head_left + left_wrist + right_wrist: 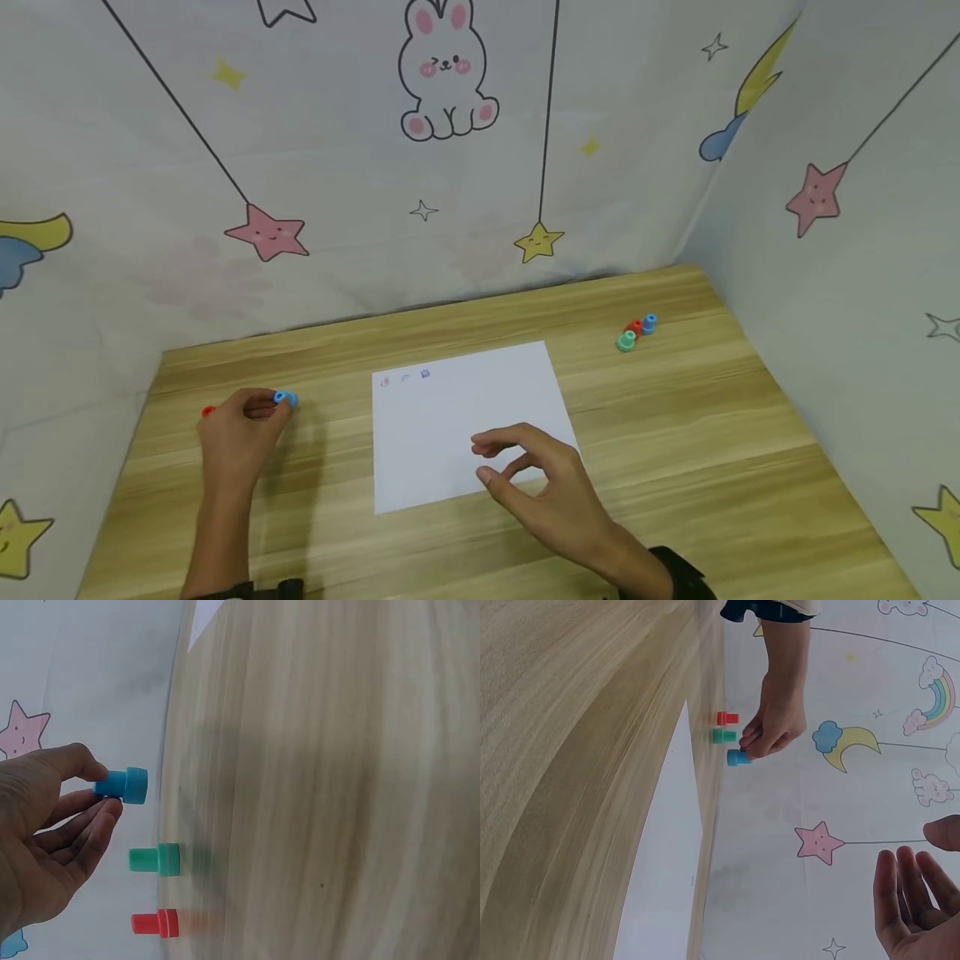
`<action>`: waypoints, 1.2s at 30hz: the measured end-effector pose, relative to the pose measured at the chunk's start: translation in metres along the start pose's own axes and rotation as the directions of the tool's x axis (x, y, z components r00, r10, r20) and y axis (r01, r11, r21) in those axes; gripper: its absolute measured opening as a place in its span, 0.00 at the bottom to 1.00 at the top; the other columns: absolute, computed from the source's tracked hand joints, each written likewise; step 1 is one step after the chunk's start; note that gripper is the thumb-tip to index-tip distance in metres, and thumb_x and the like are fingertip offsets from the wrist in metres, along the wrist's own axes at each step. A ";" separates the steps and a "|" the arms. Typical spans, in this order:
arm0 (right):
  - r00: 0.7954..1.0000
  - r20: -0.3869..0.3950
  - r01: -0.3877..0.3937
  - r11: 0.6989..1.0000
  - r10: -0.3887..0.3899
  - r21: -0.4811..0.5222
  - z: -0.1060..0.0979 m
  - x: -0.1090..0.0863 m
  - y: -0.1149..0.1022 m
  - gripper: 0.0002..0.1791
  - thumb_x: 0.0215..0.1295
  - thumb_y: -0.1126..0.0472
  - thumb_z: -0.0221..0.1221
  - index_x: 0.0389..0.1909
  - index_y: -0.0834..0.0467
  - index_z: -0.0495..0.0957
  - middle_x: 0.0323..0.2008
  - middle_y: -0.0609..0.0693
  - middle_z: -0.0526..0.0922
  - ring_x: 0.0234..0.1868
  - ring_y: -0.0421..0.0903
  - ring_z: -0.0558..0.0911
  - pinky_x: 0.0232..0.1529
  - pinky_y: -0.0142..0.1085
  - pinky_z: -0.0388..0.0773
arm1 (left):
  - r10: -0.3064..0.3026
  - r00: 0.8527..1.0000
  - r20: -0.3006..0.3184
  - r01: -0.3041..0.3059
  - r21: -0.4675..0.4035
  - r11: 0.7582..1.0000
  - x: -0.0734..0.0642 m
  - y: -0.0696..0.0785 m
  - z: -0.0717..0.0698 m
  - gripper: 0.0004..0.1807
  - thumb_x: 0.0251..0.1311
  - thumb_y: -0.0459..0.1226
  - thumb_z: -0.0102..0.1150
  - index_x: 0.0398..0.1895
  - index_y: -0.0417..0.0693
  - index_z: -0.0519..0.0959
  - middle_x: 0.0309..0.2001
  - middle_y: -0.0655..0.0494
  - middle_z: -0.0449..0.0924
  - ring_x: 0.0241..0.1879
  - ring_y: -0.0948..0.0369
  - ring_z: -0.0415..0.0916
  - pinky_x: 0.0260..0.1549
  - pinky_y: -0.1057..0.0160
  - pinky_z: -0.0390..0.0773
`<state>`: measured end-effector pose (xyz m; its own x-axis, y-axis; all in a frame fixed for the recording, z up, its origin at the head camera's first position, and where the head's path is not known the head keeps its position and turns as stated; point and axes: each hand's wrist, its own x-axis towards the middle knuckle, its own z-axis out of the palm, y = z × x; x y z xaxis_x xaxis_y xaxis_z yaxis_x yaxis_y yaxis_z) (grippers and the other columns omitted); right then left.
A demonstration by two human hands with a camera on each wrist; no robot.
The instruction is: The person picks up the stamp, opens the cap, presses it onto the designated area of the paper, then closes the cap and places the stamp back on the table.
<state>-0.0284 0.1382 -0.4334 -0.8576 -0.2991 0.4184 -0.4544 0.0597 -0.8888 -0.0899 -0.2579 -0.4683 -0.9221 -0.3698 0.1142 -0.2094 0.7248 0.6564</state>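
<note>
My left hand (238, 437) pinches a blue toy stamp (124, 784) between thumb and fingers, slightly above the wooden table. Beside it a green stamp (155, 859) and a red stamp (156, 923) stand upright on the table; the hand hides the green one in the head view. A white sheet of paper (465, 433) lies mid-table, with small printed marks (406, 377) along its upper left edge. Over the paper's lower right part hovers my right hand (551, 492), fingers loosely bent, thumb and fingertips apart, holding nothing.
At the table's back right, another green stamp (626, 341), red stamp (636, 326) and blue stamp (650, 323) stand close together. A white cloth wall (360, 167) with cartoon prints borders the table's back, and another stands along its right side.
</note>
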 end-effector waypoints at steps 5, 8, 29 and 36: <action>1.000 -0.004 0.000 1.000 0.000 0.000 0.000 0.000 0.000 0.17 0.71 0.68 0.67 0.58 0.52 0.83 0.50 0.49 0.89 0.51 0.49 0.87 0.39 0.36 0.88 | -0.008 0.997 0.075 0.003 0.061 0.998 0.010 -0.006 0.004 0.16 0.68 0.39 0.68 0.49 0.34 0.86 0.43 0.37 0.89 0.33 0.64 0.84 0.28 0.79 0.74; 1.000 -0.008 0.003 1.000 -0.003 -0.002 0.000 0.000 0.000 0.17 0.71 0.68 0.67 0.57 0.53 0.83 0.50 0.49 0.89 0.51 0.49 0.87 0.39 0.36 0.88 | -0.002 0.995 0.100 -0.005 0.071 0.997 0.012 -0.008 0.006 0.17 0.67 0.38 0.69 0.49 0.31 0.85 0.43 0.33 0.89 0.39 0.45 0.89 0.27 0.78 0.74; 1.000 -0.002 -0.011 0.999 0.011 -0.031 -0.002 0.002 0.002 0.15 0.73 0.67 0.66 0.56 0.51 0.83 0.50 0.48 0.89 0.52 0.46 0.86 0.40 0.36 0.88 | -0.072 0.977 0.200 0.044 0.139 0.989 0.016 -0.003 0.001 0.31 0.70 0.43 0.64 0.66 0.27 0.73 0.51 0.29 0.85 0.50 0.37 0.87 0.44 0.41 0.86; 1.000 -0.001 -0.015 0.999 0.015 -0.033 -0.004 0.002 0.003 0.13 0.74 0.67 0.65 0.56 0.53 0.83 0.51 0.48 0.88 0.52 0.46 0.86 0.40 0.36 0.88 | -0.027 0.985 0.168 0.009 0.106 0.994 0.002 0.026 -0.011 0.33 0.73 0.47 0.62 0.72 0.35 0.72 0.58 0.36 0.84 0.56 0.41 0.84 0.46 0.54 0.84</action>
<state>-0.0327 0.1412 -0.4345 -0.8648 -0.2970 0.4049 -0.4489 0.0957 -0.8885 -0.0934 -0.2459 -0.4428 -0.9577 -0.2862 -0.0300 -0.2508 0.7789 0.5749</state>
